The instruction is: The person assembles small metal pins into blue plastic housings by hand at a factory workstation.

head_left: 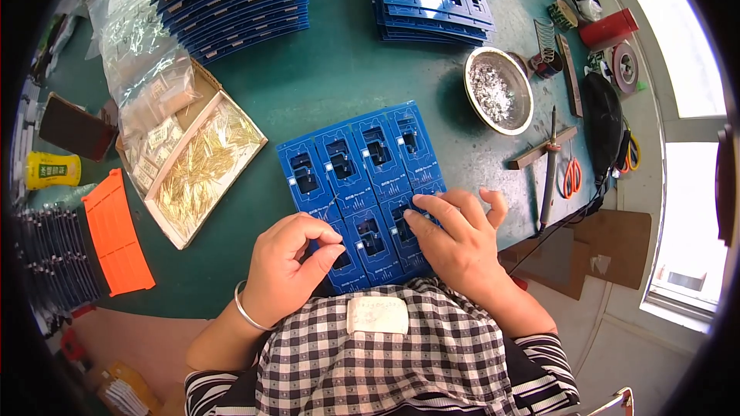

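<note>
A blue circuit board panel (368,185) with several rectangular cutouts lies on the table right in front of me. My left hand (297,258) is over its near left corner, thumb and forefinger pinched together; whatever is between the fingertips is too small to make out. My right hand (460,235) rests on the panel's right side, fingers spread and touching the board. To the left, a shallow cardboard tray (166,219) holds many thin gold-coloured pins (208,166), with small white connectors (158,139) in its other compartment.
Stacks of blue boards stand at the back left (231,11) and back right (428,0). On the right are a metal bowl (526,104) of silvery scraps, a soldering iron (549,177) across a wooden bar (532,156), and scissors (571,179). An orange plastic piece (119,235) lies left.
</note>
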`<state>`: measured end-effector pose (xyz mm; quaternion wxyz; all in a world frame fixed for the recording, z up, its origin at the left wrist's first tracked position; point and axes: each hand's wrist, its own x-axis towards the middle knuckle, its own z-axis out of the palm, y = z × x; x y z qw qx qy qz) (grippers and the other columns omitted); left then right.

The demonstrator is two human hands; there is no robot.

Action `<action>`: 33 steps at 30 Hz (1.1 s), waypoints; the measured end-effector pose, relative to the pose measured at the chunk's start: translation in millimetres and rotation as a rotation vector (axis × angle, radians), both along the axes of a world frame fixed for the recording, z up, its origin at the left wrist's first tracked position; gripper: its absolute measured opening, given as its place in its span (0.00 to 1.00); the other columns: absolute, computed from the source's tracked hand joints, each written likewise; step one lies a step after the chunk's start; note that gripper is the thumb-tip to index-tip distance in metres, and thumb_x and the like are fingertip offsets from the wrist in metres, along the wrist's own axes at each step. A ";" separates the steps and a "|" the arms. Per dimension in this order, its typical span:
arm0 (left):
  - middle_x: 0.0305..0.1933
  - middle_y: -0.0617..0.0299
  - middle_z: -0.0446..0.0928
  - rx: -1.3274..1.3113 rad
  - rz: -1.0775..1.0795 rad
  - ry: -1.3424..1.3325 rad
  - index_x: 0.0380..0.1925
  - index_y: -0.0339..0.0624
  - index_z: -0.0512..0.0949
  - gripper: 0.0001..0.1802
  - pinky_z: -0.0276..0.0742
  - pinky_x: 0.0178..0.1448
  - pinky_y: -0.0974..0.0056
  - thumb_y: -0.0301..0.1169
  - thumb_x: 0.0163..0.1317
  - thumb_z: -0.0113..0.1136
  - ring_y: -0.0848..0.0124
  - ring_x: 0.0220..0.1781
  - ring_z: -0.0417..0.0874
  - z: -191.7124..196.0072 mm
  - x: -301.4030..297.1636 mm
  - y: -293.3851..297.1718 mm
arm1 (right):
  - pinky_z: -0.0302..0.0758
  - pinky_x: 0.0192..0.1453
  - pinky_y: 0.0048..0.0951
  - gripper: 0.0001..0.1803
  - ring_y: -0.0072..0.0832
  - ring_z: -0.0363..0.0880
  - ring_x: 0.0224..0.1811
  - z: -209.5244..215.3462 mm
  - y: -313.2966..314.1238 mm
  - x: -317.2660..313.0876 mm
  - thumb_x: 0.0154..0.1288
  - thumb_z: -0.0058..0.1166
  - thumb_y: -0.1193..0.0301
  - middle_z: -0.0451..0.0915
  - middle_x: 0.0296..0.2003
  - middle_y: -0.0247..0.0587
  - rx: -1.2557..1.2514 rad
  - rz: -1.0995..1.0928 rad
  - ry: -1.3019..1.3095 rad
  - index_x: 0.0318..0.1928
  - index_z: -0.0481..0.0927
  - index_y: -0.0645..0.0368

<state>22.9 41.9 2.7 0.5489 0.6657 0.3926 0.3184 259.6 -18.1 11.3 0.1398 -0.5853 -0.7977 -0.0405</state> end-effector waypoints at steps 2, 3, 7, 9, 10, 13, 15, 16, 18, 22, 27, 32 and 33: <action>0.28 0.61 0.77 -0.007 -0.017 0.038 0.32 0.38 0.77 0.06 0.69 0.30 0.73 0.21 0.55 0.64 0.75 0.27 0.76 0.4 -1.6 0.6 | 0.49 0.62 0.46 0.15 0.24 0.74 0.45 0.4 -2.4 1.8 0.49 0.58 0.72 0.77 0.45 0.27 -0.020 -0.006 0.044 0.41 0.82 0.50; 0.28 0.61 0.77 -0.007 -0.020 0.038 0.32 0.38 0.77 0.06 0.69 0.30 0.73 0.21 0.55 0.64 0.75 0.27 0.76 -1.1 -1.3 0.2 | 0.49 0.62 0.46 0.15 0.24 0.74 0.45 1.2 -2.8 4.0 0.49 0.58 0.72 0.77 0.45 0.27 -0.020 -0.009 0.044 0.41 0.82 0.50; 0.28 0.61 0.77 -0.076 0.044 -0.063 0.42 0.37 0.74 0.12 0.71 0.32 0.74 0.21 0.57 0.62 0.75 0.28 0.77 -8.7 -1.4 -7.5 | 0.53 0.62 0.42 0.18 0.27 0.75 0.47 6.0 -5.0 20.6 0.47 0.62 0.74 0.79 0.47 0.30 -0.008 -0.034 0.152 0.44 0.81 0.51; 0.28 0.61 0.77 -0.098 0.078 -0.070 0.45 0.37 0.73 0.14 0.72 0.33 0.73 0.21 0.58 0.61 0.74 0.29 0.78 -5.5 0.9 -7.4 | 0.59 0.58 0.40 0.20 0.32 0.75 0.47 3.1 -8.0 32.5 0.47 0.60 0.76 0.78 0.47 0.35 0.011 -0.043 0.288 0.46 0.80 0.53; 0.27 0.61 0.78 0.080 0.048 0.019 0.47 0.37 0.72 0.16 0.72 0.33 0.71 0.22 0.58 0.61 0.71 0.28 0.78 -0.5 4.1 -5.1 | 0.67 0.53 0.39 0.22 0.38 0.75 0.48 -3.0 -13.4 41.8 0.46 0.60 0.77 0.78 0.47 0.42 0.036 -0.132 0.448 0.47 0.80 0.55; 0.27 0.60 0.79 0.386 0.005 0.162 0.45 0.39 0.73 0.17 0.73 0.33 0.65 0.24 0.56 0.64 0.64 0.28 0.78 12.5 18.0 4.7 | 0.75 0.48 0.32 0.20 0.34 0.77 0.49 -18.6 -25.5 62.0 0.67 0.48 0.71 0.77 0.49 0.45 0.080 -0.627 1.770 0.59 0.69 0.60; 0.27 0.60 0.79 0.442 -0.124 0.219 0.40 0.40 0.75 0.14 0.72 0.32 0.62 0.24 0.53 0.66 0.63 0.27 0.77 19.0 21.8 7.9 | 0.77 0.45 0.30 0.22 0.32 0.78 0.48 -23.2 -37.2 88.4 0.73 0.41 0.63 0.77 0.50 0.45 0.025 -0.561 2.268 0.62 0.63 0.61; 0.27 0.59 0.79 0.421 -0.131 0.219 0.34 0.40 0.76 0.10 0.72 0.31 0.61 0.23 0.52 0.66 0.62 0.27 0.77 22.0 26.0 8.0 | 0.80 0.44 0.31 0.25 0.35 0.80 0.46 -31.0 -42.8 100.0 0.73 0.43 0.59 0.76 0.53 0.49 0.094 -0.519 2.435 0.60 0.63 0.63; 0.27 0.59 0.79 0.453 -0.153 0.221 0.33 0.40 0.75 0.10 0.72 0.31 0.61 0.23 0.52 0.66 0.62 0.26 0.77 24.7 31.5 9.7 | 0.81 0.45 0.31 0.26 0.36 0.80 0.45 -41.4 -47.5 116.6 0.72 0.44 0.58 0.75 0.54 0.52 0.196 -0.374 2.600 0.60 0.63 0.66; 0.27 0.59 0.78 0.507 -0.159 0.244 0.30 0.41 0.75 0.09 0.72 0.31 0.63 0.23 0.51 0.66 0.63 0.25 0.77 24.6 38.4 5.9 | 0.82 0.48 0.29 0.32 0.38 0.80 0.43 -61.5 -44.7 131.9 0.71 0.46 0.56 0.73 0.55 0.59 0.409 -0.020 2.953 0.61 0.60 0.73; 0.25 0.60 0.78 0.493 -0.187 0.300 0.28 0.42 0.76 0.07 0.71 0.30 0.63 0.24 0.51 0.66 0.64 0.25 0.76 30.2 39.8 1.3 | 0.83 0.43 0.27 0.32 0.35 0.80 0.41 -71.2 -44.5 137.6 0.72 0.42 0.52 0.76 0.51 0.57 0.613 -0.049 3.030 0.56 0.66 0.72; 0.25 0.60 0.78 0.486 -0.219 0.306 0.28 0.42 0.76 0.07 0.71 0.30 0.63 0.24 0.51 0.66 0.63 0.24 0.76 29.8 38.6 0.7 | 0.83 0.42 0.26 0.26 0.33 0.80 0.39 -73.4 -33.8 142.1 0.72 0.42 0.53 0.78 0.44 0.51 0.698 -0.459 2.891 0.49 0.71 0.68; 0.25 0.60 0.77 0.509 -0.222 0.307 0.28 0.41 0.76 0.08 0.71 0.30 0.62 0.24 0.50 0.66 0.62 0.24 0.76 29.1 38.4 0.8 | 0.83 0.42 0.26 0.24 0.32 0.80 0.39 -65.7 -27.0 136.9 0.72 0.43 0.54 0.79 0.42 0.49 0.750 -0.598 2.807 0.48 0.72 0.67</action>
